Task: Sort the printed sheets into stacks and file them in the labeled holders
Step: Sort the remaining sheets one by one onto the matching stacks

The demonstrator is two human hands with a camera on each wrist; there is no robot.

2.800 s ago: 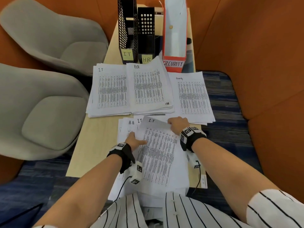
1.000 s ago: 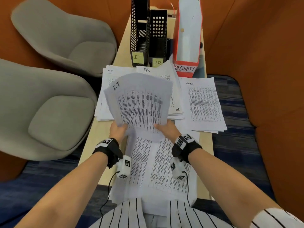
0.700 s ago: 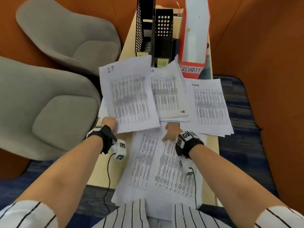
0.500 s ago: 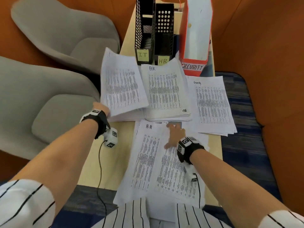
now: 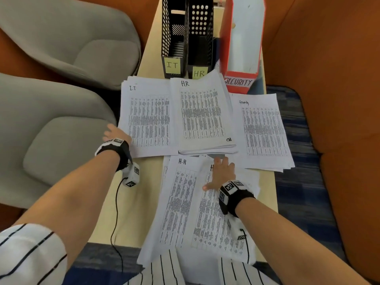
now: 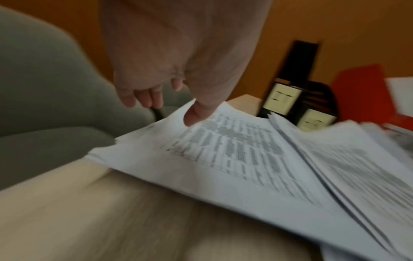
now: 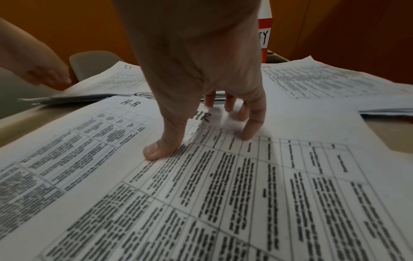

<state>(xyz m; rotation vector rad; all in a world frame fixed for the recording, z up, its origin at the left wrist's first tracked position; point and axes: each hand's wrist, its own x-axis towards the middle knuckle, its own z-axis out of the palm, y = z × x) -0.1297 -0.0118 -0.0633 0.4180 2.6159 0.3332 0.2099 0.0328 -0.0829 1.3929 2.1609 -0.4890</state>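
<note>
Grey padded chairs (image 5: 61, 95) stood to the left of the pale wooden desk (image 5: 131, 202). At the desk's far end stood the IT holder (image 5: 173, 36), HR holder (image 5: 199, 33) and red Security holder (image 5: 240, 38). Before them lay the IT stack (image 5: 150, 118), HR stack (image 5: 203, 116) and Security stack (image 5: 263, 128). Nearer on the desk, the unsorted sheets (image 5: 185, 206) lay under the right hand (image 5: 221, 175), fingers (image 7: 252, 123) spread and pressing. Off the IT stack's left edge, the left hand (image 5: 115, 132) held nothing, fingers loosely curled.
</note>
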